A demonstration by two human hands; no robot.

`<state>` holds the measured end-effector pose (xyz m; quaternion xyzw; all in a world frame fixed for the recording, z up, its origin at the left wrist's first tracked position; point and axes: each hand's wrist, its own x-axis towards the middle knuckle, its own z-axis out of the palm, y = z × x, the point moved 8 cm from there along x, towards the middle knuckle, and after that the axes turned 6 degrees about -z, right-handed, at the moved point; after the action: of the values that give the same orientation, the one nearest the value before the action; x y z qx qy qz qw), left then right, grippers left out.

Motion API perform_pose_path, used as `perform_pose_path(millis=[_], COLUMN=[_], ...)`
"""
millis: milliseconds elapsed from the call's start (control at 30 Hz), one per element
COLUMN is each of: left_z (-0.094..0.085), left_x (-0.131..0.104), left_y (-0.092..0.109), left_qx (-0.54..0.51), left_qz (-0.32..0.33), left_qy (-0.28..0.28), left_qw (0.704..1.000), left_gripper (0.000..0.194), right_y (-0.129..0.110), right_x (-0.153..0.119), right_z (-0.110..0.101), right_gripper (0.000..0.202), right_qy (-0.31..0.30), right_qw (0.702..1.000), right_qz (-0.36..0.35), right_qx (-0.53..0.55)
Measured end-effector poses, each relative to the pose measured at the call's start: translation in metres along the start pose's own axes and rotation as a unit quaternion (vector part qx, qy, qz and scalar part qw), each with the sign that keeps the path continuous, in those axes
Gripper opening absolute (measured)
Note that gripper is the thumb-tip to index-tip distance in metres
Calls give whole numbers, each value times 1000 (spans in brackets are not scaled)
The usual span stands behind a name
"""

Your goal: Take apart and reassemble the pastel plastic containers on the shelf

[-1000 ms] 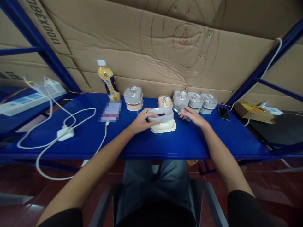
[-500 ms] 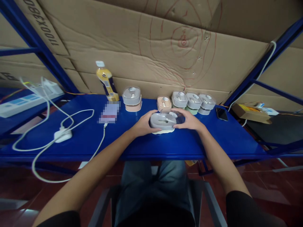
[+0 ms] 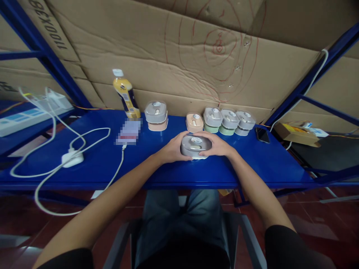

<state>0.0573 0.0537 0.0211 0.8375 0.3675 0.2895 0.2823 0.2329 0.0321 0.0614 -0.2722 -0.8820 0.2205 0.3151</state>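
Note:
A grey lunch box with a clear lid [image 3: 193, 145] sits in front of me, a round sticker and a pale tab on its top. Something whitish shows along its lower front edge. My left hand [image 3: 174, 148] is closed around its left side, thumb at the front. From the other side, my right hand [image 3: 217, 145] wraps the right end, thumb against the front of the lid. Just behind it stands a peach lunch box [image 3: 194, 122]. To the right of that are stacked grey and green lunch boxes [image 3: 212, 118].
More grey-lidded boxes [image 3: 230, 121] stand along the cardboard wall, with a grey-over-pink stack [image 3: 157, 116] to the left. A yellow drink bottle [image 3: 126, 95], a charger with white cable [image 3: 72, 158] and a phone [image 3: 262, 135] also lie or stand on the blue table [image 3: 179, 175].
The clear lid under my right hand has moved left and now lines up over the grey box. My right hand has shifted slightly left with it.

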Motion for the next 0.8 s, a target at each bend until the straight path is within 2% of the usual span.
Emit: perform_pose_path(millis=[567,800], left_z=[-5,-9], left_x=[-3,-1], left_y=[8,4], left_qx=[22,25], left_qz=[34,13], left_qy=[-43,-49], left_qw=[998,998], left_gripper=[112,106], right_y=[-3,0], right_x=[-4,-6], right_z=[5,9], right_gripper=[88,88], right_qy=[2,6], right_qw=[1000,998], right_qz=[-1,14], right_qx=[-18,-54])
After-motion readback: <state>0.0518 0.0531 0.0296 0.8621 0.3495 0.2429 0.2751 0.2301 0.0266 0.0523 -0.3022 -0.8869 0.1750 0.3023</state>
